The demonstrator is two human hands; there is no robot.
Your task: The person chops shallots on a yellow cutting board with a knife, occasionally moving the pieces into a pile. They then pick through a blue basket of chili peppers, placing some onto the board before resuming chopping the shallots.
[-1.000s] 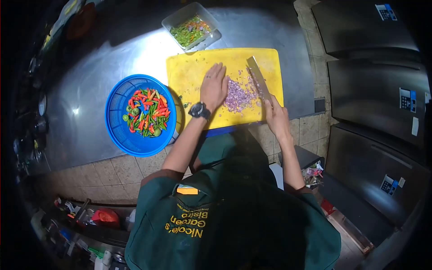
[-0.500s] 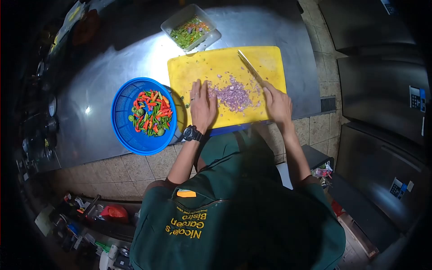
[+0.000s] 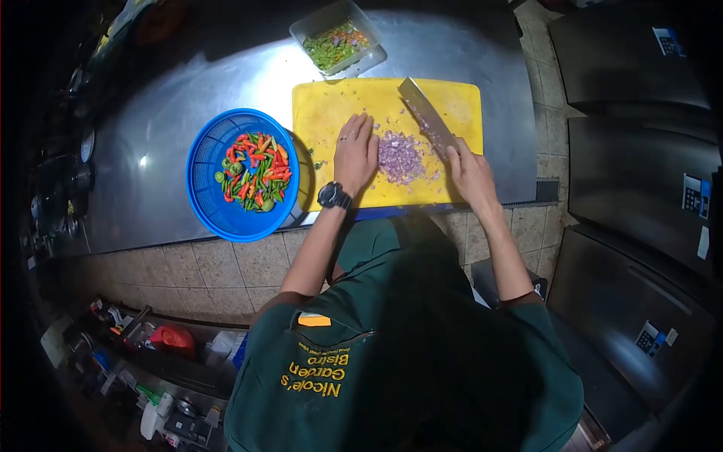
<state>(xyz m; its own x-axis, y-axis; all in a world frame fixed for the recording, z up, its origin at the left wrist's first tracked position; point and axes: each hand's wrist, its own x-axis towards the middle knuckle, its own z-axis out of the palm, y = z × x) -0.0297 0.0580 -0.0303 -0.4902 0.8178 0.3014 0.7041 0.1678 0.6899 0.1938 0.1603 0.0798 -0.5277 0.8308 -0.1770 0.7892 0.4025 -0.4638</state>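
My left hand (image 3: 355,157) lies with its fingers stretched out on the yellow cutting board (image 3: 324,102), touching the left side of a heap of finely chopped purple onion (image 3: 401,157). In my right hand (image 3: 472,179) is the handle of a broad-bladed cleaver (image 3: 424,113), the fingers wrapped round it. Its blade is tilted to show its flat side, and small onion bits cling to it. The blade points away from me, right of the heap. A dark watch (image 3: 333,196) is on my left wrist.
A blue plastic basket (image 3: 202,203) left of the board holds red and green chillies (image 3: 256,169) and small green fruits. Beyond the board stands a clear container (image 3: 300,30) of chopped green and red pieces. Everything rests on a steel table (image 3: 151,181); dark cabinets (image 3: 633,162) stand right.
The cleaver has turned from edge-on to showing its flat side. My left hand has shifted slightly right and away from me, against the onion heap. The view has shifted a little.
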